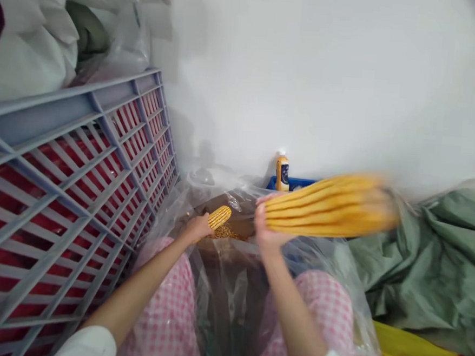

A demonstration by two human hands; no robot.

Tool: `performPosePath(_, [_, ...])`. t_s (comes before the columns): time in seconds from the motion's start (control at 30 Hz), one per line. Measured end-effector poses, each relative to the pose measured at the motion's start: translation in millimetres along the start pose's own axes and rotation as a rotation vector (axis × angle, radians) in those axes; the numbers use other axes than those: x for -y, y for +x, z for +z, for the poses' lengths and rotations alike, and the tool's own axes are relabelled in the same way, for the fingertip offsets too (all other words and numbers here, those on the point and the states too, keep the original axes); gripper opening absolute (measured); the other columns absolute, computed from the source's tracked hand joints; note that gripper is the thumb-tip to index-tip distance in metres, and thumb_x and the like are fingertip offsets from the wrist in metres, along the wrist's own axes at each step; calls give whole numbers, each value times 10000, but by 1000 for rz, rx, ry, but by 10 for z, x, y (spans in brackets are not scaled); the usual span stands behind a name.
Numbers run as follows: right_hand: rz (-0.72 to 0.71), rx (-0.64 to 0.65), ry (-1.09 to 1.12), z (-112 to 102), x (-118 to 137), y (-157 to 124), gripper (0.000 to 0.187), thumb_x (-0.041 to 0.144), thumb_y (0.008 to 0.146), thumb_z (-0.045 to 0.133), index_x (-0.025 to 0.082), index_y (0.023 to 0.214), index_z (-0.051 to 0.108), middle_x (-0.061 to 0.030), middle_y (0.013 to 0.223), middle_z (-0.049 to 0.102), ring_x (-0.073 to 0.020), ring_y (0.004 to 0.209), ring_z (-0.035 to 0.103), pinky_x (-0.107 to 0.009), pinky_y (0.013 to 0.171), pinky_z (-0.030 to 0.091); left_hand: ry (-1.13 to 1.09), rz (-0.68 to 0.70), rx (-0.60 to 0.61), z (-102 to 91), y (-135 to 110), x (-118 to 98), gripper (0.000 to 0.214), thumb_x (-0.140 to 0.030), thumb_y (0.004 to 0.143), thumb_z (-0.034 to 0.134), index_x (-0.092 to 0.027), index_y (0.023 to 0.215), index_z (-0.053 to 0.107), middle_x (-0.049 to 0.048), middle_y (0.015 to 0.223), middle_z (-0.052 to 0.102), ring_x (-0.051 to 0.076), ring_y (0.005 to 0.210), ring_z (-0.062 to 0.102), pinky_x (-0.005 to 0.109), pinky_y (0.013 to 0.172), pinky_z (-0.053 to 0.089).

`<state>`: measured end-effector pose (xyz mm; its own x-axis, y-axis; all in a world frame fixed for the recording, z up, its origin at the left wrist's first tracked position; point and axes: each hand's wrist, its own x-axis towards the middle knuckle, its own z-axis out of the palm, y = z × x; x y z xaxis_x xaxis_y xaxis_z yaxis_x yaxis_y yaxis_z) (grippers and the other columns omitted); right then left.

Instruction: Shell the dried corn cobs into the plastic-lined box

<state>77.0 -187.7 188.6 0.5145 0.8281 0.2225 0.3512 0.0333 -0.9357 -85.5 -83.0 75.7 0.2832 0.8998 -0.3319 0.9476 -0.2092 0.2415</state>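
left hand clenched on a short corn cob, right fingers grasping a blurred yellow cob, over loose kernels in a clear plastic liner

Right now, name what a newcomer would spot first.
The blurred yellow ear of corn in the right hand grabs the eye at centre right. Left of it, the left hand grips a shorter corn cob over loose kernels in a clear plastic bag. A grey-and-red crate fills the left side.

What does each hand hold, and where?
Left hand: a corn cob, by its lower end. Right hand: a blurred corn cob, by its near end.
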Motion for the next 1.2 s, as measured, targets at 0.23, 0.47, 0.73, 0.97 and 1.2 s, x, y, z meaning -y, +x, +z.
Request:
performPosePath(0.23, [505, 252, -345, 424, -1401, -132, 264, 271, 601, 615, 115, 806, 559, -124, 736, 637, -243, 710, 611, -306, 590, 440, 228, 44, -16, -111, -22, 184, 465, -330, 719, 567, -120, 1120, 459, 188, 959, 651, 313, 902, 628, 395, 751, 471])
performPosePath(0.47, [285, 280, -292, 68, -976, 408, 419, 319, 583, 653, 162, 956, 546, -73, 933, 636, -196, 828, 587, -281, 705, 434, 378, 112, -9, 58, 151, 241, 416, -166, 717, 541, -92, 1122, 484, 212, 1009, 625, 309, 934, 616, 412, 790, 469])
performPosePath(0.73, [458, 162, -256, 612, -1237, -269, 458, 293, 661, 589, 157, 1090, 502, -119, 978, 640, -209, 919, 596, -294, 720, 465, 402, 132, -28, 141, 156, 329, 421, -219, 745, 506, -126, 1151, 446, 186, 1046, 607, 292, 939, 610, 389, 788, 465])
performPosePath(0.97, [570, 273, -403, 436, -1650, -107, 361, 302, 630, 605, 99, 928, 576, -163, 876, 649, -245, 822, 624, -280, 627, 437, 383, 101, -59, 112, 174, 350, 482, -333, 757, 500, -139, 1185, 395, 180, 1079, 591, 295, 947, 607, 387, 767, 469])
performPosePath(1.2, [166, 134, -191, 264, -882, 312, 498, 438, 694, 563, 171, 1109, 494, -82, 1072, 607, -172, 915, 581, -245, 733, 443, 369, 131, 30, 209, 252, 330, 476, -378, 743, 526, -142, 1148, 443, 171, 1014, 629, 293, 938, 614, 387, 798, 460])
